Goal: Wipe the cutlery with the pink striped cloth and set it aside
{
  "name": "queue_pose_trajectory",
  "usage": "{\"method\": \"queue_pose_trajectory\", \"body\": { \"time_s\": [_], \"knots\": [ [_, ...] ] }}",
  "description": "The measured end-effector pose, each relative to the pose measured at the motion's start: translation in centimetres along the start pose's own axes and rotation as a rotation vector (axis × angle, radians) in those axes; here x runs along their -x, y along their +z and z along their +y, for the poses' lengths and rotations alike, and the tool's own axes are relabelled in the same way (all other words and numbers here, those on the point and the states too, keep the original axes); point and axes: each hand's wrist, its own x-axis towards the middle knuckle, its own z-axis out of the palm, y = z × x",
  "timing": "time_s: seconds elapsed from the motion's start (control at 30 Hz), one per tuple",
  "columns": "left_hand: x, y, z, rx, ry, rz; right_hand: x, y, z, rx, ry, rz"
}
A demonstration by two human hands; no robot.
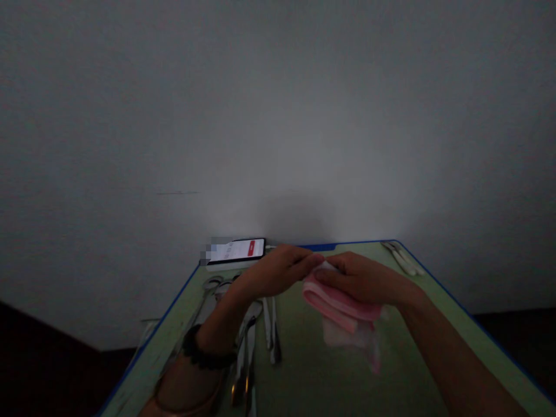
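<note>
A folded pink and white cloth (339, 301) hangs from my right hand (362, 278), whose thumb lies over its upper fold. Its thin white end droops above the green tabletop (313, 376). My left hand (280, 271) reaches in from the left with fingers closed together, their tips against the cloth's upper edge. Whatever those fingers pinch is hidden where the two hands meet. Below my left forearm lie several metal spoons (252, 313) and other cutlery, partly covered by the arm. A dark bead bracelet (208, 354) circles my left wrist.
A phone (241, 250) with a lit screen rests on a white box (230, 266) at the back left. A few pieces of pale-handled cutlery (402, 259) lie at the back right. A blue edge (460, 310) borders the table, and a grey wall (295, 127) stands behind it.
</note>
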Motion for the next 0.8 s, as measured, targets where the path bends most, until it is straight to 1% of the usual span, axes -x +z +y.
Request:
{"method": "queue_pose_trajectory", "body": {
  "time_s": [0.13, 0.23, 0.3, 0.4, 0.47, 0.53, 0.6, 0.67, 0.73, 0.8],
  "knots": [
    [0.5, -1.1, 0.6, -0.016, -0.037, -0.004, 0.8, -1.1, 0.0, 0.045, 0.023, -0.077],
    [0.9, -1.9, 0.4, -0.020, -0.100, 0.005, 1.8, -2.5, 0.1, 0.053, 0.008, -0.127],
    [1.2, -2.3, 0.3, -0.009, -0.124, 0.015, 2.5, -3.2, 0.0, 0.042, -0.003, -0.134],
    [1.6, -2.7, 0.4, -0.043, -0.121, 0.011, 3.2, -3.8, -0.1, 0.016, 0.007, -0.138],
    [1.9, -2.7, 1.1, -0.076, -0.112, 0.016, 3.4, -4.0, -0.2, -0.001, 0.021, -0.123],
    [2.3, -2.7, 2.2, -0.078, -0.092, 0.045, 3.8, -4.3, -0.3, -0.034, 0.032, -0.098],
    [2.9, -2.8, 3.7, -0.048, -0.048, 0.093, 4.2, -4.5, -0.5, -0.143, 0.046, -0.094],
    [3.6, -3.0, 5.3, -0.036, 0.017, 0.148, 4.7, -4.6, -0.5, -0.364, 0.084, -0.074],
    [4.1, -3.2, 6.4, -0.039, 0.122, 0.226, 5.1, -4.3, -0.3, -0.635, 0.146, 0.010],
    [4.4, -3.3, 7.0, -0.070, 0.206, 0.333, 5.2, -3.8, 0.1, -0.846, 0.196, 0.110]
  ]
}}
